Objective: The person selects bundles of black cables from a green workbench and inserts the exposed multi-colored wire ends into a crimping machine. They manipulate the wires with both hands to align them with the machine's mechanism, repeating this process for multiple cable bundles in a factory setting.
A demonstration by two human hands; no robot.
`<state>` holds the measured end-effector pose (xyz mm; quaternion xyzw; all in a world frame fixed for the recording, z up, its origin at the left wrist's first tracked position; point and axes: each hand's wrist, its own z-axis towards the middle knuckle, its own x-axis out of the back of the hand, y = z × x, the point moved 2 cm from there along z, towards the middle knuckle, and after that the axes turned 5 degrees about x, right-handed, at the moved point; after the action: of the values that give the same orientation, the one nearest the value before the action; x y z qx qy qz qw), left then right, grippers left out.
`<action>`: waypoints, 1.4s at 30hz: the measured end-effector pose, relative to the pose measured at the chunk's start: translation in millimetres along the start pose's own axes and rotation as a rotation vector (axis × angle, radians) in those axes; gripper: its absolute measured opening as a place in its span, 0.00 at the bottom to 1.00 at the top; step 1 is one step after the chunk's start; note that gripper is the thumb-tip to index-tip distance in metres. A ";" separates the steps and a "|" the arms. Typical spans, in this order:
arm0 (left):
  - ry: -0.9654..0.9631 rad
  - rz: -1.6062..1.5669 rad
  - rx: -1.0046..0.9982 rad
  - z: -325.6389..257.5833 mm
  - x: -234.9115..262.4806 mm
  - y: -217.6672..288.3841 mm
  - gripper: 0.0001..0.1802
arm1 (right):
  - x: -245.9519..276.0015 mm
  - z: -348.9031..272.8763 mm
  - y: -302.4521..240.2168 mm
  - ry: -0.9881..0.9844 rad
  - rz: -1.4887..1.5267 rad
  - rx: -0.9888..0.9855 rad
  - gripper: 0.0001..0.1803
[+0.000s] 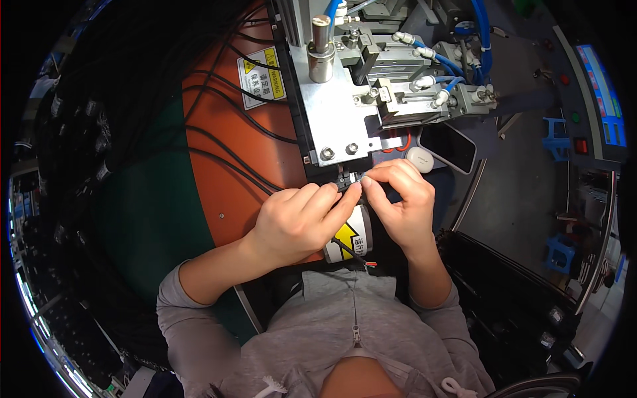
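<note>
Now both hands at the lower edge of the metal plate [335,109]. Left hand [298,222] just below it, fingers [348,199] pinched on a small black part [350,180] with a thin black wire [345,249] trailing down. Right hand [401,202] touching the left, fingers closed on the same part from the other side. White cylinder [358,239] with yellow arrow under the hands. Orange table [219,166] left of the plate, crossed by black cables [225,136]. White earbud case [420,159] and phone [451,146] right of the plate.

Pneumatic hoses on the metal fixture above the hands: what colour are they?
Blue hoses, clearest in the head view, upper centre.
</note>
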<state>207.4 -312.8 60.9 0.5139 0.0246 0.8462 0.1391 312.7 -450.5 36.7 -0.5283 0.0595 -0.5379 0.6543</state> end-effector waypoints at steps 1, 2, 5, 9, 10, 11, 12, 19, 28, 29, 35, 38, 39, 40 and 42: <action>-0.010 0.008 0.008 -1.0 -0.9 -0.4 0.18 | -1.0 1.0 0.0 -0.008 -0.002 -0.008 0.03; -0.020 0.017 0.016 -1.8 -1.4 -0.5 0.18 | -2.2 1.9 0.1 -0.016 -0.003 -0.015 0.03; -0.034 0.062 0.018 0.3 -2.6 0.8 0.17 | -6.4 3.3 0.8 -0.031 -0.049 0.003 0.03; -0.082 0.074 0.050 3.1 0.3 5.6 0.16 | -7.1 2.4 -0.1 -0.036 -0.048 0.023 0.04; -0.082 0.068 0.056 3.1 0.3 6.1 0.15 | -7.5 2.3 -0.2 -0.032 -0.057 0.031 0.04; -0.082 0.062 0.062 3.2 0.2 6.3 0.15 | -7.9 2.1 -0.1 -0.028 -0.065 0.038 0.04; -0.079 0.066 0.067 3.5 -0.3 6.4 0.15 | -8.8 2.1 0.2 -0.002 -0.062 0.051 0.05; -0.054 0.059 0.076 6.5 -5.2 3.2 0.15 | -15.5 -3.7 13.3 0.031 0.161 -0.199 0.03; -0.102 0.114 0.076 4.4 0.5 2.0 0.18 | -10.1 4.0 7.0 0.071 -0.015 0.202 0.08; -0.107 0.112 0.078 4.6 1.8 2.4 0.19 | -9.7 3.7 5.9 0.076 -0.042 0.212 0.08; -0.230 0.138 0.133 4.9 8.9 7.3 0.18 | -16.8 -2.0 7.8 0.095 0.037 -0.050 0.05; -0.141 0.157 0.063 2.3 7.6 5.6 0.15 | -18.1 -3.8 10.0 0.090 0.073 -0.118 0.05; -0.147 0.171 0.066 1.5 7.6 5.8 0.14 | -18.6 -4.4 10.7 0.072 0.135 -0.210 0.05; -0.153 0.185 0.070 0.6 7.8 6.6 0.13 | -19.1 -5.4 11.0 0.053 0.198 -0.301 0.05; -0.175 0.213 0.080 -1.2 8.8 8.4 0.12 | -19.4 -6.8 13.7 0.013 0.309 -0.438 0.05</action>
<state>200.7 -318.4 69.5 0.5904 -0.0085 0.8065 0.0296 309.0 -441.8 13.9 -0.6385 0.2584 -0.4093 0.5983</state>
